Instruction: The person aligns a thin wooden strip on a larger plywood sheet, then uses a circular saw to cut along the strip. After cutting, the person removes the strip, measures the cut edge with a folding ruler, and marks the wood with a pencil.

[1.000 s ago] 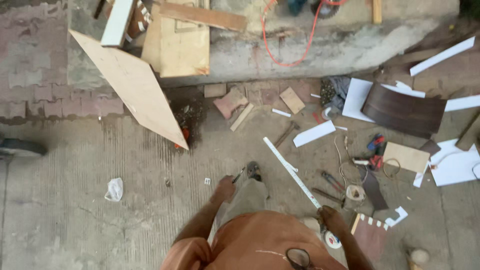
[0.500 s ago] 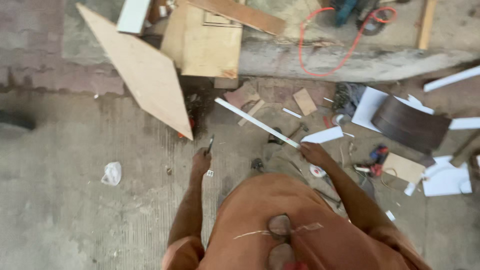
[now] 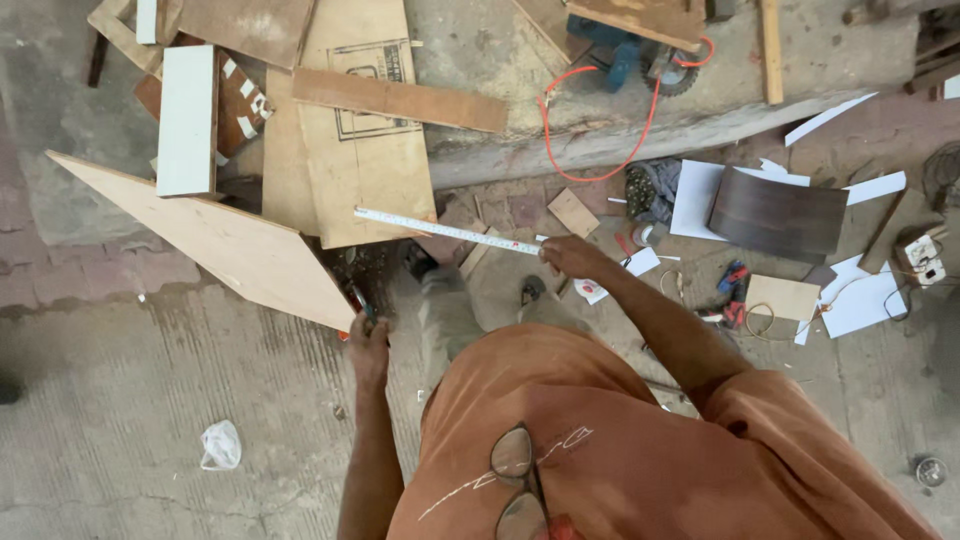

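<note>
Ruler (image 3: pixel 445 231) — one, right hand (image 3: pixel 570 256) | pencil (image 3: pixel 358 300) — one, left hand (image 3: pixel 367 338)

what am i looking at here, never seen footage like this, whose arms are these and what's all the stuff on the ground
This is one view from a camera worn on a person's head, looking straight down. The orange shirt and both arms are the wearer's own; there is no machine.

The right hand holds one end of a long white ruler that reaches left over a sheet of plywood. The left hand holds a small red tool, perhaps a pencil, at the corner of a tilted plywood panel.

On the concrete floor lie wood offcuts, white laminate pieces, a dark curved sheet and a crumpled plastic bag. A circular saw with an orange cord sits on the raised ledge.
</note>
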